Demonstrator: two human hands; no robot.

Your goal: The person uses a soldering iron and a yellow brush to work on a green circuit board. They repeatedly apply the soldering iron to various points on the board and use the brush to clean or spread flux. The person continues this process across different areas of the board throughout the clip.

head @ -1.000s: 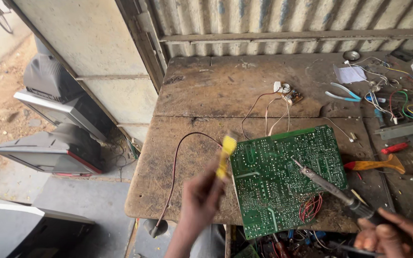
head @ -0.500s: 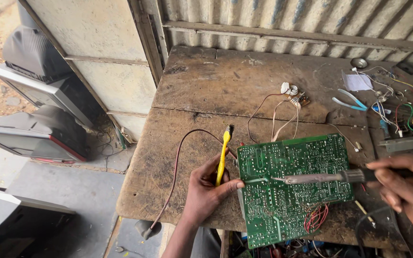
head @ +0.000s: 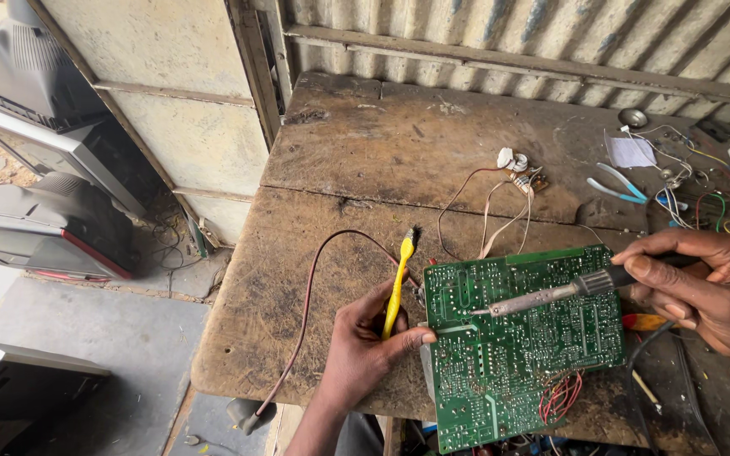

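Soldering iron [head: 542, 297] touching circuit board [head: 517, 338] (green).

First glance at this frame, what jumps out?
The green circuit board at the near edge of the worn wooden table, with the right hand laying a soldering iron tip on it. The left hand steadies the board's left edge, a yellow probe in its grip. Old televisions sit stacked on the ground at left.

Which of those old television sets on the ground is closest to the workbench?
The dark television with a red edge strip, lying tilted in the middle of the three; the upper one sits farther back, the lower one nearer the picture's corner.
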